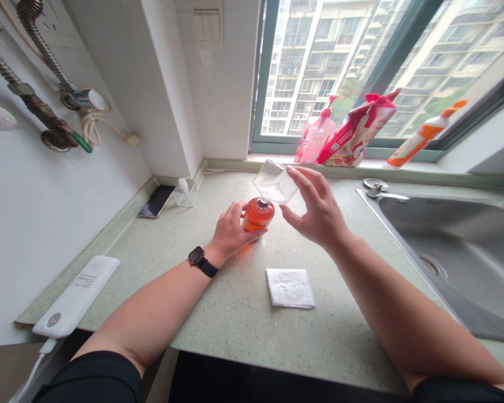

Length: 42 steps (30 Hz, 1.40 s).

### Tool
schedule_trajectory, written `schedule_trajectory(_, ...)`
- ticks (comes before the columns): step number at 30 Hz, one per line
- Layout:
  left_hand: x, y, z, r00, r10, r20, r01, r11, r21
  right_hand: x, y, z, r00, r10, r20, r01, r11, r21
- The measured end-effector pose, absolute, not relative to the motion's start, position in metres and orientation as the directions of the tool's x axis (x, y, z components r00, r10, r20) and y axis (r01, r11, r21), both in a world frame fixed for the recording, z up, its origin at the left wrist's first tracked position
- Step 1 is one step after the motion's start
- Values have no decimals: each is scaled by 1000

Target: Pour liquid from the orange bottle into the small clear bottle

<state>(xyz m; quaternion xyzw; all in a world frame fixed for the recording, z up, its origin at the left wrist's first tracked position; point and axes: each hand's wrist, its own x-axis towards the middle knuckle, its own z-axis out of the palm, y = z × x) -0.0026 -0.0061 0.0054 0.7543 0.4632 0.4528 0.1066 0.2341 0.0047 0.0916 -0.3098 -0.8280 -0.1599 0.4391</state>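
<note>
My left hand (231, 228) is wrapped round a small bottle of orange-red liquid (258, 215), which stands on the counter. In my right hand (317, 210), between thumb and fingers, is a clear square container (276, 182). It is tilted over the bottle, its lower corner at or touching the bottle's dark neck; whether anything flows between them I cannot tell. Nearer to me on the counter lies a folded white tissue (290, 288). A clear plastic piece with a whitish pump-like top (185, 192) rests farther back on the left.
Beside the left wall lie a phone (157, 201) and a white power bank (76, 295) with a cable. A metal sink (457, 252) is set in at the right. On the windowsill are a pink pump bottle (317, 137), a red-and-cream bag (361, 131) and an orange-white bottle (420, 140).
</note>
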Motion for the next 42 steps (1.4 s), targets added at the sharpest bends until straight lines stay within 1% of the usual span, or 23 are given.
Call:
schedule_trajectory(11, -2, -7, 6, 161, 791, 591, 575, -562, 595, 234, 1, 96, -435, 343, 833, 637, 771, 15)
schedule_trajectory(18, -2, -7, 5, 170, 777, 606, 564, -582, 587, 233, -3, 98, -436, 380, 816, 644, 765, -13)
schedule_trajectory(25, -1, -7, 4, 171, 767, 619, 550, -595, 586, 233, -6, 101, -445, 379, 812, 637, 770, -11)
schedule_trajectory(32, 0, -7, 4, 176, 765, 620, 541, -601, 588, 232, -7, 103, -461, 349, 816, 630, 776, 24)
schedule_trajectory(36, 0, -7, 5, 180, 769, 613, 540, -598, 592, 232, -8, 103, -460, 367, 808, 638, 770, 14)
schedule_trajectory(42, -1, -8, 6, 187, 769, 611, 539, -600, 591, 232, -10, 104, -465, 354, 811, 633, 774, 26)
